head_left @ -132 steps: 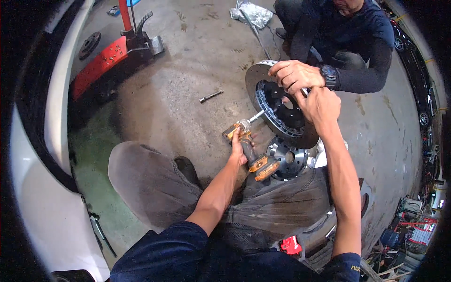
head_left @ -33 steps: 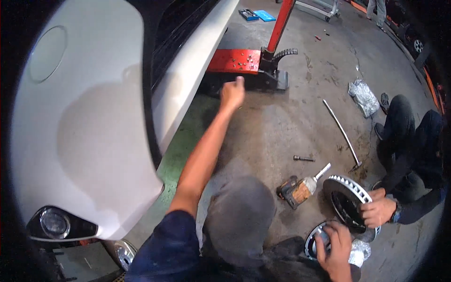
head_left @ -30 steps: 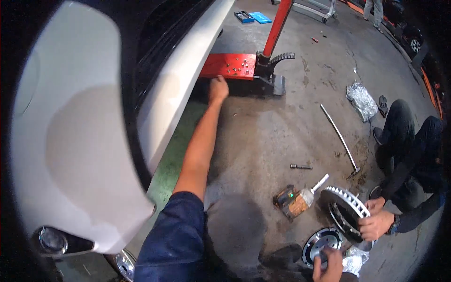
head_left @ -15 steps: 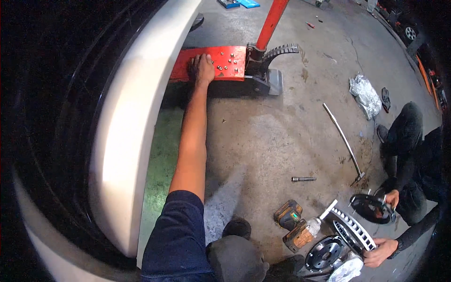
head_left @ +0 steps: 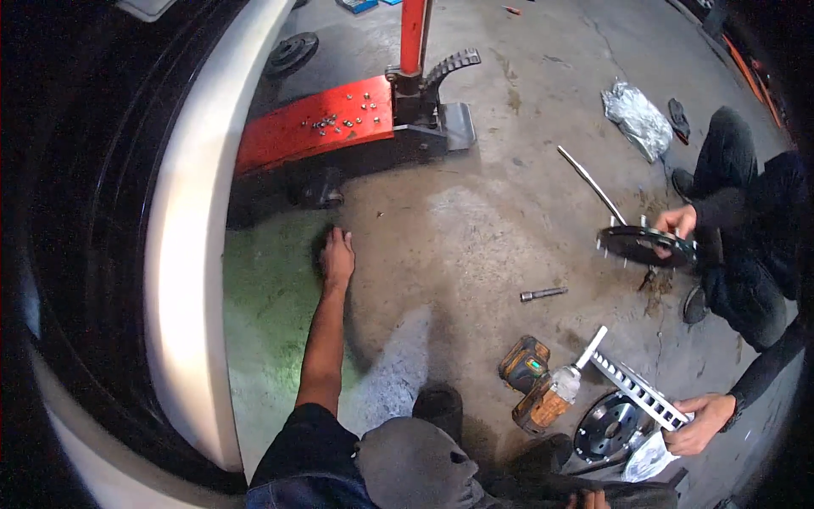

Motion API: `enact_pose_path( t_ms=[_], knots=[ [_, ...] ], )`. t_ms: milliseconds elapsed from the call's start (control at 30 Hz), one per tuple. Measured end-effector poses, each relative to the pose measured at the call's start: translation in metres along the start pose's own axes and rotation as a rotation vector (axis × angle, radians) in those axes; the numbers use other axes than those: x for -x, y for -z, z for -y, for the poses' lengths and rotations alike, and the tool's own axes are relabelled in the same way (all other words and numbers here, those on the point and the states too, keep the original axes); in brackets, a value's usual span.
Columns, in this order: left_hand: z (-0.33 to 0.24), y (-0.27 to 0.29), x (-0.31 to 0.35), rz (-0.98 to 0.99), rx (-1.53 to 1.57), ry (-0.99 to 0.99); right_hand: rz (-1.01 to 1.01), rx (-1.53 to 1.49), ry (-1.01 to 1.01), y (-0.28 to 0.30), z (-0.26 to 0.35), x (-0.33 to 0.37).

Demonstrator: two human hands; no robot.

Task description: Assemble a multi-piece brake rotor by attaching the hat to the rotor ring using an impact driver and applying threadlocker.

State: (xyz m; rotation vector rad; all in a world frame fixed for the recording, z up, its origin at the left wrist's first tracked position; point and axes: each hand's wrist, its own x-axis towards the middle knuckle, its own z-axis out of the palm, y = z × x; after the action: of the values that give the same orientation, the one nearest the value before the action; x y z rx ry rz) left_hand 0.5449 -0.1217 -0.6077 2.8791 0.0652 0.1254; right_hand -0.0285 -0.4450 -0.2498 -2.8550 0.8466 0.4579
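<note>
My left hand [head_left: 337,257] reaches low over the floor, its fingers loosely apart, with nothing visible in them; its far side is in shadow. Beyond it lies a red metal lift arm [head_left: 280,136] with several small lug nuts [head_left: 326,124] scattered on top. A few fingertips of my right hand [head_left: 588,500] show at the lower edge; the rest is cut off. To the right, a co-worker's one hand [head_left: 678,222] holds a round black plate [head_left: 640,246] with studs. The co-worker's other hand [head_left: 702,422] grips a silver vented disc [head_left: 636,390], seen edge-on.
A white car body edge [head_left: 191,229] runs along my left. An orange impact wrench [head_left: 547,399] lies by my foot, with a socket extension [head_left: 543,294] beyond it. Farther off are a long metal bar [head_left: 589,182] and a silvery plastic bag [head_left: 638,120]. A red post [head_left: 412,38] stands behind.
My left hand has come off the red lift arm and back toward me, uncovering more nuts. The co-worker has raised the black studded plate. My view has shifted.
</note>
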Motion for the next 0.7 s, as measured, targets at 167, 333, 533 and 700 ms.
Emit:
enact_pose_path(
  t_ms=[167,333,533,700],
  knots=[
    [-0.019,0.019,-0.049,-0.179,0.201,-0.290,-0.026,0.007,0.001,0.003,-0.004,-0.010],
    [-0.033,0.036,-0.042,0.146,0.162,-0.142,-0.034,0.026,0.026,0.029,-0.014,-0.004],
    [-0.069,0.016,-0.006,0.222,-0.007,-0.158,-0.109,0.084,0.041,0.025,-0.014,-0.013],
    [-0.061,0.019,-0.034,0.308,-0.154,-0.332,-0.140,0.045,0.074,0.019,-0.023,-0.006]
  ],
)
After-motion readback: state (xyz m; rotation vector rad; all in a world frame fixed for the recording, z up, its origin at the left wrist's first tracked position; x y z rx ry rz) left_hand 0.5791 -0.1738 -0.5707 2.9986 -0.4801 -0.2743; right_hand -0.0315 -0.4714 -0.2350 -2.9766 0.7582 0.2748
